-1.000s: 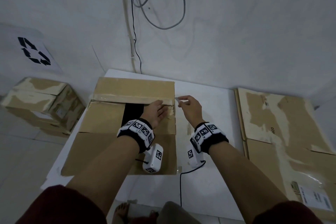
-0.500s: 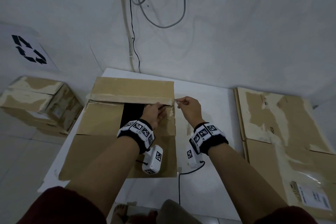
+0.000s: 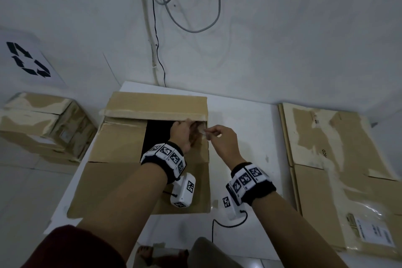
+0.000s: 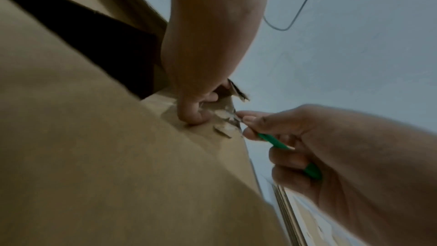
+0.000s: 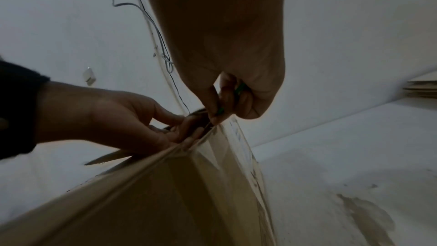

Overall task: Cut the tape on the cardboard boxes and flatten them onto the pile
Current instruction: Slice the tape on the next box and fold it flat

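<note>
Black recycling-arrows sign [image 3: 27,59] on white sheet on the wall, far left of the left hand [image 3: 181,135]. Letters "ICO" [image 3: 323,153] printed on flattened cardboard pile [image 3: 339,159], right of the right hand [image 3: 224,140]. White shipping label [image 3: 375,232] on same pile, nearer the person, print unreadable. Wristbands carry square black-white marker codes [image 3: 167,150].
</note>
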`<state>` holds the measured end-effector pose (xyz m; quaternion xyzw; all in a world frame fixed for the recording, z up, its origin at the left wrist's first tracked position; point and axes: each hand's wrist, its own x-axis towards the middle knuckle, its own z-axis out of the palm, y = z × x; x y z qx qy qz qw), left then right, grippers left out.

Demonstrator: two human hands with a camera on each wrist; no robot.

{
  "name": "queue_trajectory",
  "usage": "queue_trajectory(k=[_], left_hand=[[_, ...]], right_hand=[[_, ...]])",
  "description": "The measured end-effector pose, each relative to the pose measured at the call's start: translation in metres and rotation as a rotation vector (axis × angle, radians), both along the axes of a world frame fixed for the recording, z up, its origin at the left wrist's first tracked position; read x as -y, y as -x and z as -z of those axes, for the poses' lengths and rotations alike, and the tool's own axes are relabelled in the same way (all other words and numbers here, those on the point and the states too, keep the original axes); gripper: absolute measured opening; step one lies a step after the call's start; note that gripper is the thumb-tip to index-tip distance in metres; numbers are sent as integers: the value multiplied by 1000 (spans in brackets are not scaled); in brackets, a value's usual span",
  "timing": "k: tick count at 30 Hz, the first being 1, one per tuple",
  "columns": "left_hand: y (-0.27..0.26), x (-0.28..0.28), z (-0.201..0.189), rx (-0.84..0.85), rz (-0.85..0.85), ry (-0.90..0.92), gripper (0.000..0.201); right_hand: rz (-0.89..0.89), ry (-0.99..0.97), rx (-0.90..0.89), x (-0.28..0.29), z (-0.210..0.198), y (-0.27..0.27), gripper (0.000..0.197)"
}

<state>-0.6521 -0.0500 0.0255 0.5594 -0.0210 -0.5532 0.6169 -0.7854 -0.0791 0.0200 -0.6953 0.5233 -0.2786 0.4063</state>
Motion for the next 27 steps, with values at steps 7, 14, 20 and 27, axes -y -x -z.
queue_trajectory(k=[7, 14, 20, 27], left_hand=[[-16, 3, -15, 288, -66, 147, 16], [-56, 4, -27, 707, -45, 215, 11], [-120, 3, -26, 1331, 182, -68, 44], [-170, -1, -19, 1543, 693, -528, 102]], right_hand=[[452, -241, 134, -14, 46, 48, 14], [489, -419, -80, -28, 104, 92, 22], [291, -188, -294, -1, 65, 74, 29], [-53, 86, -220, 56, -27, -49, 53]])
